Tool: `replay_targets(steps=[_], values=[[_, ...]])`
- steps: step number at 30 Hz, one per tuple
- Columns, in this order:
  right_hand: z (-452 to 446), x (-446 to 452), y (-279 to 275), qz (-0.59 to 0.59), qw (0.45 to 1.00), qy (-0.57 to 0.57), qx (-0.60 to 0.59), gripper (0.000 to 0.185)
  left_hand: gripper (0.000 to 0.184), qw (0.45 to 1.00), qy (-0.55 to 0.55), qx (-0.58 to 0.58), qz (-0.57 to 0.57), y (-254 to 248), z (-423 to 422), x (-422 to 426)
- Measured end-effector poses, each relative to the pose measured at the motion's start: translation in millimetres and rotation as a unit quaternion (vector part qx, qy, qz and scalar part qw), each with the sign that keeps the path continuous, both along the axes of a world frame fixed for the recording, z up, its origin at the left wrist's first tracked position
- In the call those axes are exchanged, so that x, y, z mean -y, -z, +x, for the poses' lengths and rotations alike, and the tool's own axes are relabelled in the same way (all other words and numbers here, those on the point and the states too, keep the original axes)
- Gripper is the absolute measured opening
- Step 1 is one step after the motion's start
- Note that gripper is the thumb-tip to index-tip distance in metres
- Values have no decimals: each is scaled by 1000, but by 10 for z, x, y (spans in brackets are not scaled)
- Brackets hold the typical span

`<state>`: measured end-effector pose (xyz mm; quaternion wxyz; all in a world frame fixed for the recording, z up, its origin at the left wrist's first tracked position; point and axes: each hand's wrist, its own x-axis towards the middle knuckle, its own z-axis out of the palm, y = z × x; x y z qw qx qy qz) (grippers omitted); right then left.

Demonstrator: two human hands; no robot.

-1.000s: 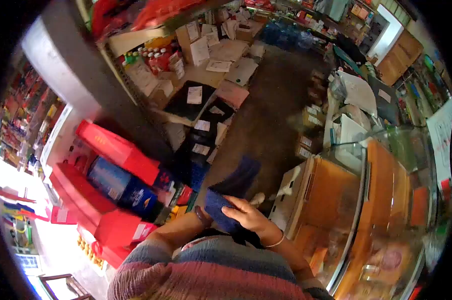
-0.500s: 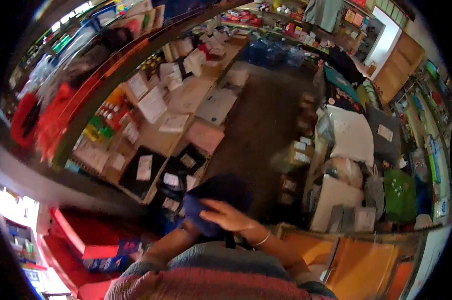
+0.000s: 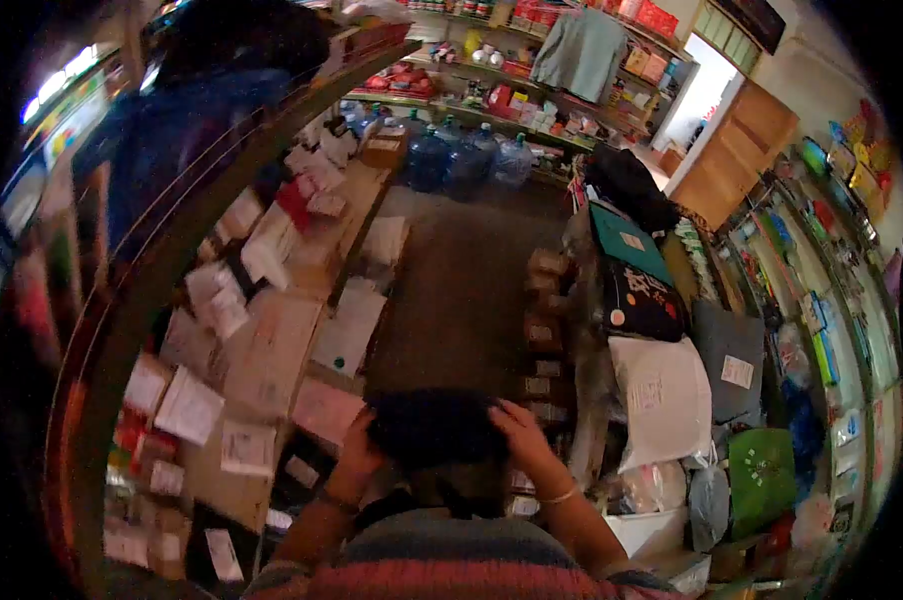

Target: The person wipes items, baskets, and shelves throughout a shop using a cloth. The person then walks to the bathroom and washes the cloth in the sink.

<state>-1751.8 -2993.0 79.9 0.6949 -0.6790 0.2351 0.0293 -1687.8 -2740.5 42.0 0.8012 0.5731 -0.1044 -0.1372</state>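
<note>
A dark navy cap-like piece of soft cloth [image 3: 437,430] is held up in front of my chest, at the bottom middle of the view. My left hand [image 3: 360,447] grips its left edge, with the fingers partly lost in the dark fabric. At the opposite edge my right hand [image 3: 522,437] has its fingers closed on the cloth. A bracelet circles the right wrist. Below the cloth, dark shadow hides detail.
On my left, parcels and boxes cover a long wooden shelf [image 3: 312,310]. Large blue water bottles [image 3: 469,160] stand at the aisle's far end. To the right lie a white parcel [image 3: 662,395] and a green bag [image 3: 762,480]. A wooden door [image 3: 737,155] is farther back.
My right hand has gone from lying across the cloth to gripping its right edge. My left hand now shows at the left edge. The view has turned, bringing the far shelves lower into sight.
</note>
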Motion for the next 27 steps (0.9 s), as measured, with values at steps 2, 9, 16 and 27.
replay_targets(steps=[2,9,16,27], values=[[123,500,196,19,997,80,-1,45,43,985,6,-139,-103,330,612,244],[996,1558,981,26,968,246,-24,42,36,965,85,-223,-110,582,2180,1421],[3139,2795,1034,31,976,203,68,40,33,976,81,-178,-92,163,3786,2356],[6393,3756,116,83,992,79,55,29,28,975,103,-157,118,-787,6162,3550]])
